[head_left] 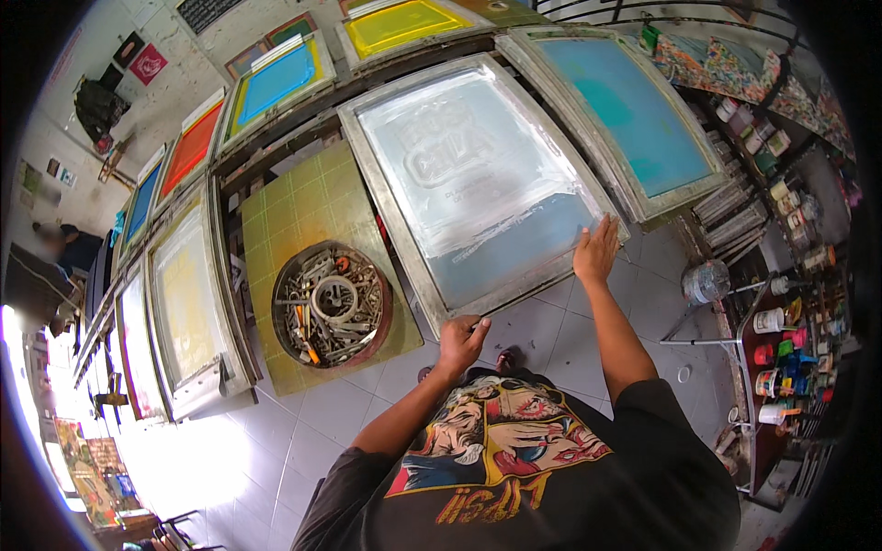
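Observation:
A large screen-printing frame (404, 241) with pale mesh, smeared white and grey-blue toward the front, lies angled before me. My left hand (464, 342) is closed on its near left corner, thumb up. My right hand (597, 246) rests with fingers stretched along the frame's right edge, near the front. To the left, a round metal container (287, 338) of assorted metal tools sits on a yellowish gridded board (285, 202). Beyond the right edge lies another frame (634, 110) with blue-teal mesh.
Further colored screens (188, 147) line the back and left racks. Shelves of paint containers (772, 321) and a large plastic bottle (706, 283) stand at right. Tiled floor (312, 422) shows below. A person (78, 243) is at the far left; metal railing (588, 14) runs behind.

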`<state>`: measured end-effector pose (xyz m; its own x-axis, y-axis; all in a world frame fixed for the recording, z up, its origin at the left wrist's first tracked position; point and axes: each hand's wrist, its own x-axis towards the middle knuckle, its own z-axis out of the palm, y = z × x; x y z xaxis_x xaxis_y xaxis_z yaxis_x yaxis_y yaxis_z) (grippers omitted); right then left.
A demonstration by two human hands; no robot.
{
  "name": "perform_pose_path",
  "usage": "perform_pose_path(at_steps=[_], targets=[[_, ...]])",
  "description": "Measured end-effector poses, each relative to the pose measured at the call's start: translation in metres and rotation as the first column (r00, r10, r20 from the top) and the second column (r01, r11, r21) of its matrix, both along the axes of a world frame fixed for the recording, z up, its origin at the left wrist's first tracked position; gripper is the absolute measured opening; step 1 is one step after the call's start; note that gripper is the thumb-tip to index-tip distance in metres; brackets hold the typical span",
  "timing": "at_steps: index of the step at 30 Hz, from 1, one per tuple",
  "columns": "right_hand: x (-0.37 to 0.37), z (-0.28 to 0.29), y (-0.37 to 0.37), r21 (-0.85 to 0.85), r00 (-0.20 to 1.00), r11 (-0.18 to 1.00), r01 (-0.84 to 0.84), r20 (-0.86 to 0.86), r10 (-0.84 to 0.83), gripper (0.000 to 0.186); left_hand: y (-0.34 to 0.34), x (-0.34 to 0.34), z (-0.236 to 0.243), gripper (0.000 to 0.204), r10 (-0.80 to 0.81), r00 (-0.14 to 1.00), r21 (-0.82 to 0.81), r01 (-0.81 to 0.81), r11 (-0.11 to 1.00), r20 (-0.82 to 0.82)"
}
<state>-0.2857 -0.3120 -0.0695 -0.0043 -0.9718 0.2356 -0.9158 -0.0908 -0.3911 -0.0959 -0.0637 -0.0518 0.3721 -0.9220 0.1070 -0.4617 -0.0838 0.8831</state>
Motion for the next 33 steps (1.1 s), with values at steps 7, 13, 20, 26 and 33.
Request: perform_pose_path(at_steps=[7,13,20,26,33], targets=[[-0.001,-0.011,-0.007,-0.026,0.999,0.999,-0.022,-0.047,0.021,0.061,0.016,0.024,-0.063,0.045,0.143,0.978,-0.462,-0.056,0.885,0.155],[0.003,-0.009,-0.012,0.032,0.995,0.999,0.021,-0.098,-0.018,0.062,0.048,0.033,0.029,0.055,-0.296,0.893,-0.527,0.08,0.846,-0.339],[-0.007,-0.018,-0.001,-0.103,0.982,0.995,0.005,0.191,0.015,0.06,0.08,0.048,0.035,0.036,0.076,0.996,0.159,-0.081,0.984,0.038],[-0.033,-0.06,0.136,0.375,0.816,0.87,-0.321,0.575,0.054,0.032,0.085,0.044,0.018,0.028,0.145,0.989,0.272,-0.13,0.954,-0.034],[0.078,-0.044,0.211,0.497,0.421,0.051,-0.866,0.782,-0.46,0.034,0.073,0.05,0.011,0.029,0.168,0.985,0.276,-0.148,0.95,-0.05]])
